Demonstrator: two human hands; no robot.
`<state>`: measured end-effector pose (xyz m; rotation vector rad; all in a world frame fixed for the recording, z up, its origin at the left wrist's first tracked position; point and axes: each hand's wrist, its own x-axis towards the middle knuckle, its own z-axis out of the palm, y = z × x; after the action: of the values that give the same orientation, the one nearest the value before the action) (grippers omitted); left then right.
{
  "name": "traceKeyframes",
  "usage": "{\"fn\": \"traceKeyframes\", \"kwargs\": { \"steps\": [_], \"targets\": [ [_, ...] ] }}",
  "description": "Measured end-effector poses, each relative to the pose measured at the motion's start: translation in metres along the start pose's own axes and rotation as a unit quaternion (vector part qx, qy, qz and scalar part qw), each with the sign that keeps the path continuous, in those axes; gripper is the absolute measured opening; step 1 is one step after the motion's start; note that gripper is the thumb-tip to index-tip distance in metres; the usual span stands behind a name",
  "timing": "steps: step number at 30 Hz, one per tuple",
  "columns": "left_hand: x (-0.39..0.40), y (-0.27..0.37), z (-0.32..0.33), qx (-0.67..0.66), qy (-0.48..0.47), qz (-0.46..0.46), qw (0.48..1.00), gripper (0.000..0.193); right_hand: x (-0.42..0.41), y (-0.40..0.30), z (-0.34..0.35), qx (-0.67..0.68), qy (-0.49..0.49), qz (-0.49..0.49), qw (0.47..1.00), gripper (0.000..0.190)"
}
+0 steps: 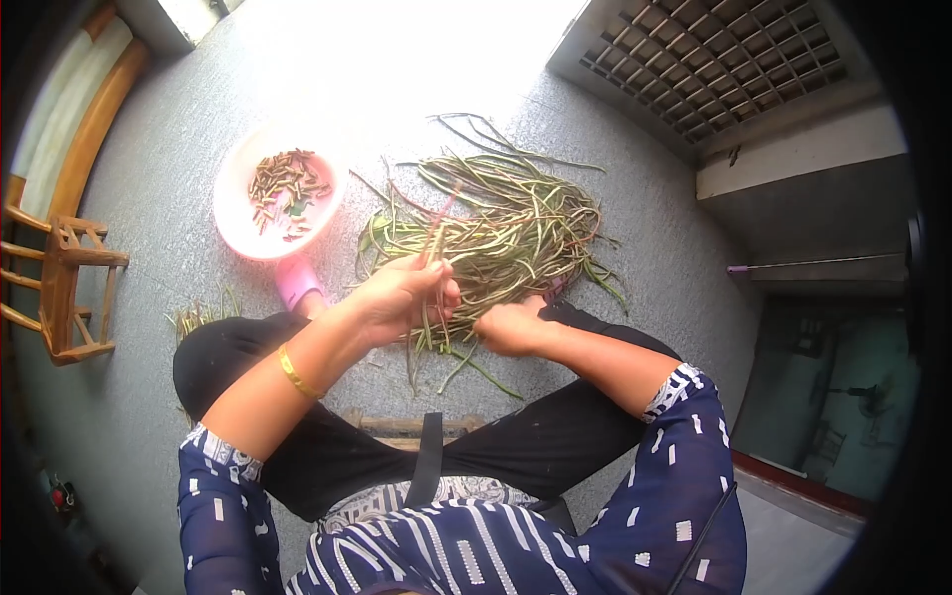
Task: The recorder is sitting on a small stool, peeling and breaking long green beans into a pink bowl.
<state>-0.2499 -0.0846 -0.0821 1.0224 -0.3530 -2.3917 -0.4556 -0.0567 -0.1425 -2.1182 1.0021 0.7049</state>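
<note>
My left hand [398, 297] holds a few long, thin yardlong beans [436, 249], which stick out above and below its fingers. To its right my right hand [509, 327] is curled at the near edge of a heap. Its fingertips are hidden, so I cannot tell if it grips a bean. The heap of green and purplish yardlong beans [513, 216] lies loosely on the floor beyond both hands. Left of the heap stands a pink plastic basin [224, 204]. Short cut bean pieces [286, 178] lie in it.
A pink shoe [297, 281] is beside the basin. Several bean scraps [201, 316] lie by my left knee. A small wooden chair [74, 282] is at the far left. A metal lattice [714, 59] fills the upper right. Grey floor [171, 149] surrounds everything.
</note>
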Motion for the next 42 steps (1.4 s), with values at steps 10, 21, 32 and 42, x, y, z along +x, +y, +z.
{"fn": "traceKeyframes", "kwargs": {
  "steps": [10,21,32,42],
  "targets": [
    [0.002,0.019,-0.005,-0.065,0.102,-0.011,0.993,0.014,0.14,0.195,-0.063,0.051,0.313,0.124,0.94,0.015],
    [0.004,0.035,-0.026,-0.095,0.187,-0.079,0.975,0.016,0.231,0.297,-0.054,0.059,0.342,0.321,0.881,0.017],
    [-0.008,0.029,-0.024,-0.106,0.179,-0.068,0.976,0.014,0.206,0.261,-0.034,-0.037,0.363,0.22,0.905,0.011],
    [-0.011,0.025,-0.01,-0.112,0.118,-0.013,0.987,0.013,0.134,0.241,-0.05,0.522,0.407,0.1,0.743,0.014]
  ]
}}
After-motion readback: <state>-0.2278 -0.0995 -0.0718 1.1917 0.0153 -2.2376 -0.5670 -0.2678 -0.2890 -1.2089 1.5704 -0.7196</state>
